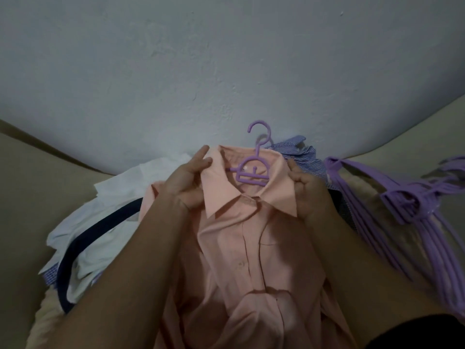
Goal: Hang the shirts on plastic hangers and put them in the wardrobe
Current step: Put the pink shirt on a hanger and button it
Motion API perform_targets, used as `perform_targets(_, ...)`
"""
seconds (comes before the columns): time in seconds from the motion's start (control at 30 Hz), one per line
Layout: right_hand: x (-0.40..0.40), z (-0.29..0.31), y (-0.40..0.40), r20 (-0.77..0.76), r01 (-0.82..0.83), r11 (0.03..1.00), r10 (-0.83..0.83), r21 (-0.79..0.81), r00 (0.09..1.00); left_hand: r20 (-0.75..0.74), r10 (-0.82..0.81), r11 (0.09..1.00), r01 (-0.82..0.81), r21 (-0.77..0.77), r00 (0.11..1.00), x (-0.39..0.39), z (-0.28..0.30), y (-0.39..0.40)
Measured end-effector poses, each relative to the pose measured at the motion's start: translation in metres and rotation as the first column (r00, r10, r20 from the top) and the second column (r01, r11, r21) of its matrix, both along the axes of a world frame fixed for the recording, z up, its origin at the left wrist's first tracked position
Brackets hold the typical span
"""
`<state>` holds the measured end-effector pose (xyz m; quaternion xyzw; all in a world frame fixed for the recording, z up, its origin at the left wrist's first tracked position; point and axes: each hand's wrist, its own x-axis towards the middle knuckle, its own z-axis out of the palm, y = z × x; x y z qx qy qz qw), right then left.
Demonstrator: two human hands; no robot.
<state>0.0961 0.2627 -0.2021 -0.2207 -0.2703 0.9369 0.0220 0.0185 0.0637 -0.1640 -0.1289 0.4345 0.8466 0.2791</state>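
Both hands, left hand (187,180) and right hand (308,190), are gripping the peach shirt (241,248) collar, purple hanger (253,170) already inside; spare hangers (402,197) are lying at three o'clock, wardrobe step remaining

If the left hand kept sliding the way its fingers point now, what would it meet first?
The left hand, holding the peach shirt collar, points up and right. It would likely first meet the purple hanger in the neckline, though depth is unclear.
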Motion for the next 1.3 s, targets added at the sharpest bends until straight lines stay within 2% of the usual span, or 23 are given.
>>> perform_targets(0.1, 0.003, -0.014, -0.006, 0.000, 0.049, 0.998, -0.049, 0.045, 0.999, -0.016, 0.041, 0.998, -0.040, 0.048, 0.999, 0.009, -0.011, 0.003)
perform_targets(0.23, 0.016, -0.024, -0.013, 0.021, 0.021, 0.999, -0.020, -0.036, 1.000, 0.014, 0.030, 0.999, -0.030, 0.036, 0.999, 0.014, -0.021, 0.000)
perform_targets(0.3, 0.022, -0.029, -0.012, 0.052, 0.004, 0.999, -0.002, -0.049, 0.999, 0.021, 0.025, 0.996, -0.024, -0.083, 0.999, 0.016, -0.022, -0.003)
perform_targets(0.33, 0.024, -0.030, -0.011, 0.070, 0.004, 0.999, -0.001, -0.052, 0.998, -0.017, 0.028, 0.979, -0.031, -0.203, 0.999, 0.016, -0.023, -0.005)
perform_targets(0.37, 0.026, -0.031, -0.011, 0.081, 0.015, 0.998, -0.010, -0.053, 0.997, -0.095, 0.026, 0.936, -0.057, -0.348, 0.995, 0.016, -0.023, -0.006)
perform_targets(0.43, 0.026, -0.030, -0.010, 0.088, 0.051, 0.997, -0.045, -0.066, 0.995, -0.359, -0.058, 0.740, -0.202, -0.642, 0.931, 0.013, -0.022, -0.005)
perform_targets(0.5, 0.024, -0.027, -0.010, 0.087, 0.069, 0.994, -0.062, -0.081, 0.994, -0.586, -0.313, 0.487, -0.403, -0.775, 0.748, 0.010, -0.020, 0.003)
perform_targets(0.53, 0.022, -0.025, -0.010, 0.083, 0.062, 0.995, -0.056, -0.081, 0.995, -0.612, -0.440, 0.379, -0.482, -0.790, 0.657, 0.009, -0.020, 0.009)
perform_targets(0.6, 0.018, -0.024, -0.008, 0.079, 0.042, 0.997, -0.037, -0.062, 0.996, -0.614, -0.591, 0.262, -0.595, -0.760, 0.524, 0.006, -0.021, 0.023)
perform_targets(0.67, 0.013, -0.025, -0.006, 0.060, 0.046, 0.998, -0.043, -0.046, 0.997, -0.597, -0.705, 0.223, -0.679, -0.699, 0.383, -0.002, -0.026, 0.036)
perform_targets(0.7, 0.010, -0.027, -0.004, 0.049, 0.059, 0.997, -0.057, -0.042, 0.997, -0.556, -0.756, 0.204, -0.683, -0.701, 0.345, -0.005, -0.027, 0.042)
perform_targets(0.83, -0.001, -0.032, 0.001, 0.019, 0.065, 0.998, -0.064, -0.024, 0.998, -0.342, -0.873, 0.034, -0.655, -0.755, 0.348, -0.019, -0.035, 0.055)
perform_targets(1.0, -0.009, -0.039, 0.000, 0.021, 0.067, 0.998, -0.067, 0.007, 0.998, -0.264, -0.898, -0.007, -0.610, -0.792, 0.353, -0.026, -0.042, 0.057)
perform_targets(1.07, -0.009, -0.040, 0.000, 0.041, 0.072, 0.997, -0.072, 0.008, 0.997, -0.276, -0.900, 0.008, -0.622, -0.783, 0.337, -0.026, -0.045, 0.055)
perform_targets(1.2, -0.004, -0.037, 0.001, 0.032, 0.067, 0.998, -0.067, -0.002, 0.997, -0.304, -0.925, 0.090, -0.649, -0.755, 0.226, -0.026, -0.046, 0.045)
perform_targets(1.3, 0.004, -0.023, -0.002, -0.006, 0.028, 1.000, -0.028, -0.012, 1.000, -0.394, -0.900, 0.191, -0.641, -0.744, 0.190, -0.018, -0.042, 0.034)
